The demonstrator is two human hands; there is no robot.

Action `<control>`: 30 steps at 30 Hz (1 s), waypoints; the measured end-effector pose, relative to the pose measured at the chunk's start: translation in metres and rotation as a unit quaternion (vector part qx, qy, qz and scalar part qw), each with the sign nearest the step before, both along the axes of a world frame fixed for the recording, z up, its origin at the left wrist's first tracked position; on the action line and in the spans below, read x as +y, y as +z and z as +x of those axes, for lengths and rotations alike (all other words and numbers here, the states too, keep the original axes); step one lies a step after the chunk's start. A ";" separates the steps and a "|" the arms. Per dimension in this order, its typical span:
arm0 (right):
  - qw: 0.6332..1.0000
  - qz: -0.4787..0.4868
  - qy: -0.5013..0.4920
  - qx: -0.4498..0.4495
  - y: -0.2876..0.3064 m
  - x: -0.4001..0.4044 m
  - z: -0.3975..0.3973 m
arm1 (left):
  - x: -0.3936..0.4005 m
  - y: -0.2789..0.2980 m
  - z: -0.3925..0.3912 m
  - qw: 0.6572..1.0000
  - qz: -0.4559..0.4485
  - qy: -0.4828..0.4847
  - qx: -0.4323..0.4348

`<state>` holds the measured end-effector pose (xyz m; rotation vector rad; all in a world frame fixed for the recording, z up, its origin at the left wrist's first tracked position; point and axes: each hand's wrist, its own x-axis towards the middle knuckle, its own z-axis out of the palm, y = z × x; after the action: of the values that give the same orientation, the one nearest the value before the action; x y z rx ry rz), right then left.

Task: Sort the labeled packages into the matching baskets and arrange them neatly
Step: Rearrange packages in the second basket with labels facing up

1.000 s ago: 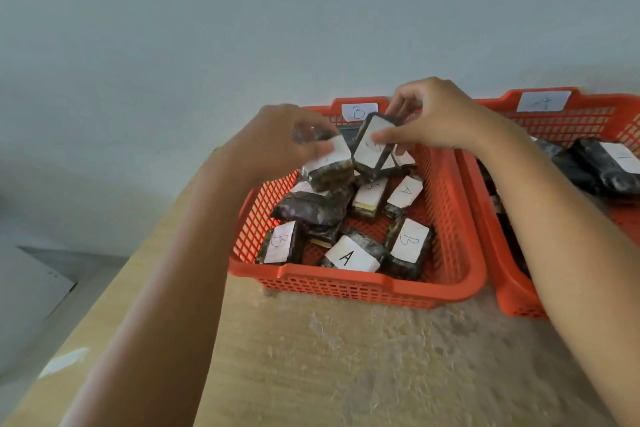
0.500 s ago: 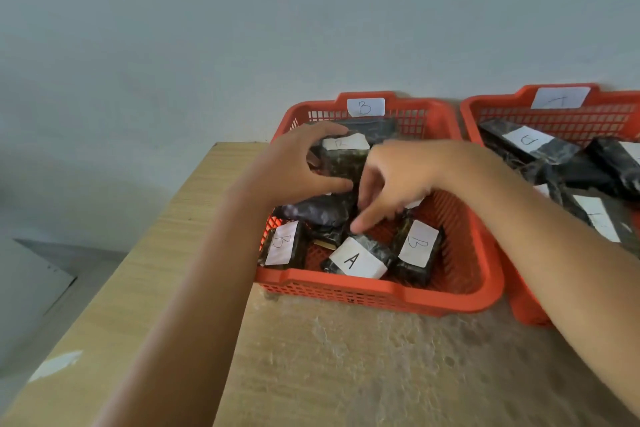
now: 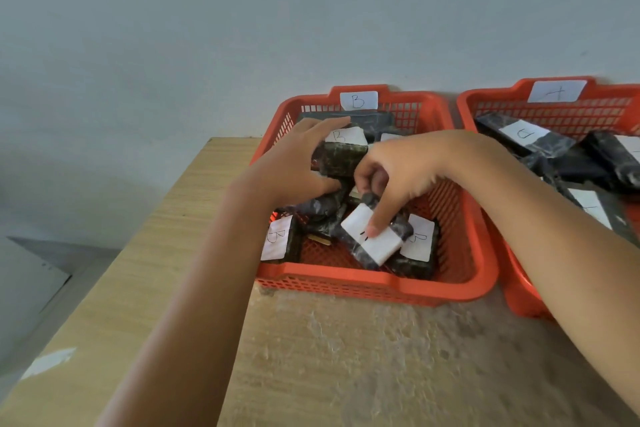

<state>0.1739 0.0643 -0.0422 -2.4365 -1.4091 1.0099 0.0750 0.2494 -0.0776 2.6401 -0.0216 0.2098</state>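
At frame centre, the left hand [image 3: 294, 166] closes its grip around a B-labeled package [image 3: 341, 152] inside the orange B basket [image 3: 460, 274]. The right hand [image 3: 398, 173] pinches a white-labeled package [image 3: 372, 239] just below; its letter is hidden.

Two baskets sit side by side on the table [image 3: 346, 357], backed against the wall: the B basket [image 3: 381, 284] to the left, the A basket [image 3: 519, 302] to its right. In the B basket, my left hand [image 3: 294, 166] grips a package [image 3: 341, 156] toward the back; my right hand [image 3: 398, 177] pinches another package [image 3: 374, 243] nearer the front, between two B-labelled packages [image 3: 278, 239] [image 3: 420, 243].
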 end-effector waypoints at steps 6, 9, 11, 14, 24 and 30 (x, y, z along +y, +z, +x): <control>0.997 0.063 -0.050 0.015 0.004 -0.008 0.012 | -0.012 0.036 -0.039 0.978 0.092 0.116 -0.145; 0.994 0.086 -0.060 0.004 0.000 -0.007 0.011 | -0.034 0.034 -0.050 0.967 0.214 0.131 0.034; 0.993 0.095 -0.070 0.016 0.000 -0.005 0.009 | -0.048 0.026 -0.051 0.949 0.265 0.136 0.108; 0.989 0.123 -0.076 -0.032 0.011 -0.005 0.004 | -0.056 0.020 -0.045 0.935 0.303 0.126 0.133; 0.956 0.214 -0.157 -0.124 0.050 -0.072 -0.030 | -0.068 0.039 -0.074 0.976 0.109 0.146 0.122; 0.934 0.220 -0.231 -0.162 0.060 -0.138 -0.040 | -0.118 0.043 -0.086 0.990 0.031 0.135 -0.035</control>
<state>0.1336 -0.0736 0.0180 -2.4630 -0.9194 0.1687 -0.0105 0.1318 -0.0347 2.6902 0.3117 0.3980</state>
